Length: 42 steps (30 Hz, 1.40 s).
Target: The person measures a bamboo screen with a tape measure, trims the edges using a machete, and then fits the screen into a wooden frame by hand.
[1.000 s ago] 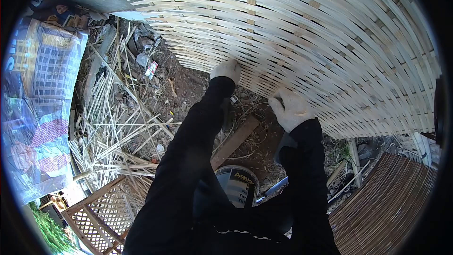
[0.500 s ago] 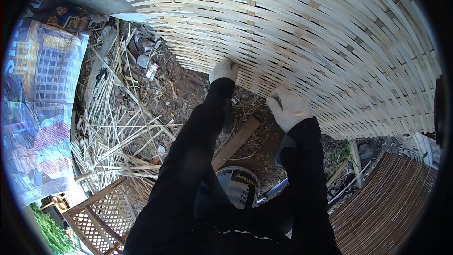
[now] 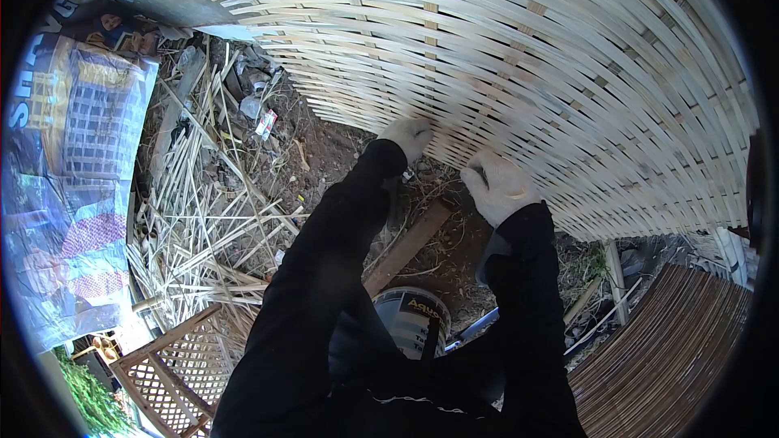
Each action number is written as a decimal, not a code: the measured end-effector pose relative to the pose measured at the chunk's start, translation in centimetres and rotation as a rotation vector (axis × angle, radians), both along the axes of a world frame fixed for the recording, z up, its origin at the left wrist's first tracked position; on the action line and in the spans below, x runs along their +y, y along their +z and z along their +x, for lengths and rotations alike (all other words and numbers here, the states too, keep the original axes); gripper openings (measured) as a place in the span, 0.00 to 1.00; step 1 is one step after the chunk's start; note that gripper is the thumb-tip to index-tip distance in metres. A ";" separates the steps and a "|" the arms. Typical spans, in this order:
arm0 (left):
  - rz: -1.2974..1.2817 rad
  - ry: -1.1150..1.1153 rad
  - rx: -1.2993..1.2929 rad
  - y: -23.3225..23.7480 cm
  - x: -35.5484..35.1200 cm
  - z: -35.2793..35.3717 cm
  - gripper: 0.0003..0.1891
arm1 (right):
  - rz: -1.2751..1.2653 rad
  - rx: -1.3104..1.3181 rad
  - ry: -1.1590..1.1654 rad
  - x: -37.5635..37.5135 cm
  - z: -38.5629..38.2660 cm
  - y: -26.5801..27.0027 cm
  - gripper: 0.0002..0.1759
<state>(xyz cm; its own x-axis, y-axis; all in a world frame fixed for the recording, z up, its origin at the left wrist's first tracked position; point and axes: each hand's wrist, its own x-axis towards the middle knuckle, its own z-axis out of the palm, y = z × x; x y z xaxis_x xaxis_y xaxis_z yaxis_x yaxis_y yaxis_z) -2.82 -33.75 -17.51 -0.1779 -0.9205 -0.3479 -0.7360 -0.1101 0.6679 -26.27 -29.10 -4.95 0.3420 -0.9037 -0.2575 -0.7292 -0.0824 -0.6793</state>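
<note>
A large panel of woven pale bamboo strips (image 3: 487,49) fills the top of the view, its lower edge running down to the right. My left hand (image 3: 408,138), in a white knit glove, has its fingers curled against the strips at that lower edge. To its right, my right hand (image 3: 501,186), gloved alike, pinches the weave near the same edge, thumb and fingers drawn together. The fingertips of both hands are partly hidden.
Below my arms stand a paint bucket (image 3: 411,316) and a wooden plank (image 3: 408,247). Loose bamboo strips (image 3: 203,219) litter the ground at left, beside a printed banner (image 3: 81,186). A lattice frame (image 3: 174,373) is lower left; a brown slatted mat (image 3: 669,349) lies lower right.
My left hand has slid right along the panel's lower edge, closer to my right hand. My right hand stays nearly where it was.
</note>
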 end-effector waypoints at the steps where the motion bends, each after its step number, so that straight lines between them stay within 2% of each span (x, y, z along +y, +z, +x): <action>1: 0.002 0.000 -0.003 -0.4 0.0 0.5 0.16 | -0.014 -0.005 0.008 0.1 0.0 0.0 0.13; 3: 0.028 0.271 -0.002 -1.4 -0.7 2.1 0.17 | -0.012 0.004 0.012 0.1 -0.2 0.0 0.13; 5: -0.011 0.567 -0.183 -1.6 -1.9 4.2 0.24 | -0.014 0.015 0.011 0.0 -0.5 0.1 0.13; 7: -0.169 0.892 -0.312 -3.6 -3.1 6.5 0.28 | -0.027 0.008 0.006 0.1 -0.5 0.2 0.13; 8: -0.171 0.890 -0.311 -4.0 -3.2 7.4 0.28 | -0.028 0.007 0.004 0.0 -0.5 0.1 0.13; 10: -0.343 0.798 -0.329 -3.1 -3.3 8.1 0.30 | -0.043 0.013 0.011 0.1 -0.4 -0.1 0.13; 14: -0.309 0.825 -0.269 -2.6 -3.7 8.1 0.25 | -0.041 -0.010 0.007 0.3 -0.1 -0.1 0.13; 16: -0.159 0.735 -0.286 -1.7 -3.6 8.1 0.20 | -0.025 -0.005 0.010 0.2 -0.1 -0.1 0.13; 21: -0.241 0.619 -0.249 -3.6 -3.4 8.7 0.16 | -0.062 0.002 0.016 0.4 0.1 -0.2 0.13; 24: -0.172 0.236 0.041 -3.1 -2.4 7.4 0.17 | -0.058 0.008 0.023 0.1 0.1 0.0 0.13; 25: -0.170 0.235 0.038 -2.7 -2.4 7.0 0.17 | -0.035 0.021 0.026 0.1 0.1 0.0 0.13; 27: 0.044 0.086 -0.014 -2.4 -2.4 6.5 0.19 | -0.025 0.007 0.021 0.0 0.0 -0.1 0.14; 28: 0.044 0.085 -0.014 -3.2 -2.4 6.9 0.19 | -0.017 -0.006 0.017 0.1 -0.1 -0.1 0.14; 30: 0.395 0.143 -0.199 -3.3 -2.8 7.8 0.22 | -0.020 -0.008 0.015 0.3 -0.1 0.2 0.14; 31: 0.394 0.139 -0.202 -2.8 -2.6 8.0 0.22 | -0.023 -0.011 0.013 0.3 -0.2 0.3 0.14; 33: 0.040 0.428 -0.423 -1.9 -2.0 8.4 0.25 | -0.028 -0.005 0.006 0.2 -0.4 0.2 0.13; 34: -0.202 0.451 -0.341 -1.9 -2.2 8.5 0.28 | -0.033 0.003 0.004 0.2 -0.5 0.1 0.13; 37: -0.247 0.505 -0.300 -1.4 -3.2 7.8 0.24 | -0.018 0.008 0.004 0.2 -0.4 0.3 0.13; 39: -0.190 0.492 -0.249 -1.3 -3.3 7.4 0.21 | -0.026 0.016 0.015 0.4 -0.3 -0.2 0.13; 42: -0.161 0.467 -0.347 -1.1 -3.5 6.3 0.18 | -0.024 0.019 0.022 0.2 -0.1 -0.1 0.14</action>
